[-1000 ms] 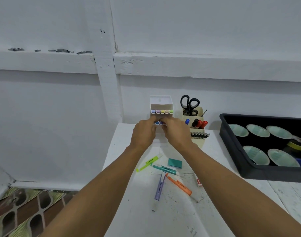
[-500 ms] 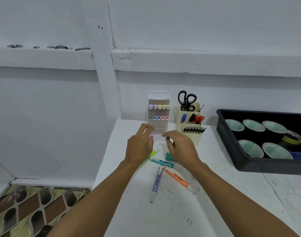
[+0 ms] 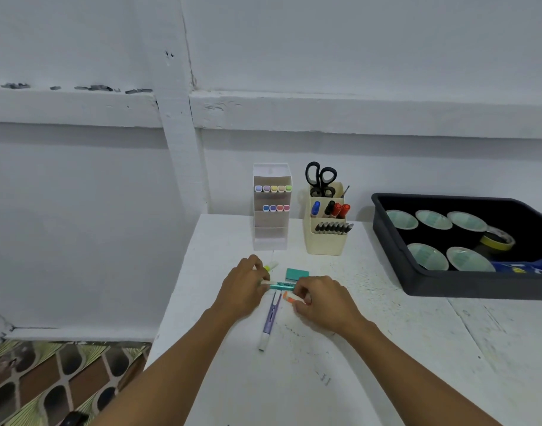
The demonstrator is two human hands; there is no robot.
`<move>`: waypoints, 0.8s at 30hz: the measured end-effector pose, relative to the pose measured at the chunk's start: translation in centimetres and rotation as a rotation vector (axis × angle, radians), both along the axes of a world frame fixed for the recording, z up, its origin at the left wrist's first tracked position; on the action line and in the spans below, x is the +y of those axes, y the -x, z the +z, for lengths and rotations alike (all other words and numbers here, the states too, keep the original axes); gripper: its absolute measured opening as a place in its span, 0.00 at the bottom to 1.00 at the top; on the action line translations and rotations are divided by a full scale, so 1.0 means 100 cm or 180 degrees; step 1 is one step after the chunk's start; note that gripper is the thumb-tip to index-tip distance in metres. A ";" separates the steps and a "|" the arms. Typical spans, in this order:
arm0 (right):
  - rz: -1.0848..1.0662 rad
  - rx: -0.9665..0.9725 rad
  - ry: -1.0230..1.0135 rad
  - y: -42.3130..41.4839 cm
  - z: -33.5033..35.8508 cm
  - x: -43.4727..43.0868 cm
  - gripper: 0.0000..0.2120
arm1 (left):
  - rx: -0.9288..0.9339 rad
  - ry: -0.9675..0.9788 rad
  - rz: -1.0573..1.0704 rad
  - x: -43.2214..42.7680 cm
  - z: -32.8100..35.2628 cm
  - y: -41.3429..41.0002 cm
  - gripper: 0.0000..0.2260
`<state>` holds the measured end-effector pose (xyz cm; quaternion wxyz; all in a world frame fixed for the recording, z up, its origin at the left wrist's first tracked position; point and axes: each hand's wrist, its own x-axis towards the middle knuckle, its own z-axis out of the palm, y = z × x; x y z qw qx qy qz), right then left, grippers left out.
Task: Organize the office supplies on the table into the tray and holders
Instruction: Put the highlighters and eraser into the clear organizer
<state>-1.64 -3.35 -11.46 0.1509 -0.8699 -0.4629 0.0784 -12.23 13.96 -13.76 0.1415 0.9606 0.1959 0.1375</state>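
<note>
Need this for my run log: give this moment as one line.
left hand pinches teal highlighter end | right hand over orange highlighter, grip unclear | purple highlighter loose on table

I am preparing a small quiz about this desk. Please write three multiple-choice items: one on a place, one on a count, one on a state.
1. Where are the scissors?
A) in a black tray
B) in the cream holder
C) on the floor

2. How many coloured caps show in the top row of the white holder?
A) five
B) three
C) eight

3. The purple highlighter is:
A) standing upright in a holder
B) lifted in the air
C) lying flat on the table

Answers:
1 B: their black handles rise out of the cream holder.
2 A: five caps sit side by side in that row.
3 C: its whole length rests on the tabletop.
</note>
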 end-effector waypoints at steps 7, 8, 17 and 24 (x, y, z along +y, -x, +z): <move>-0.0149 0.0777 -0.0913 -0.017 0.038 0.010 0.16 | -0.0735 0.1590 0.0145 0.011 0.023 0.004 0.04; -0.0166 0.0785 -0.1054 -0.020 0.046 0.013 0.15 | -0.0969 0.2078 0.0213 0.013 0.032 0.005 0.06; -0.0439 0.0765 -0.2064 -0.031 0.091 0.044 0.09 | -0.2353 0.2764 0.0620 0.019 0.091 -0.008 0.15; -0.0446 0.0578 -0.2423 -0.030 0.085 0.058 0.08 | -0.2271 0.0993 0.0140 0.013 0.095 -0.024 0.12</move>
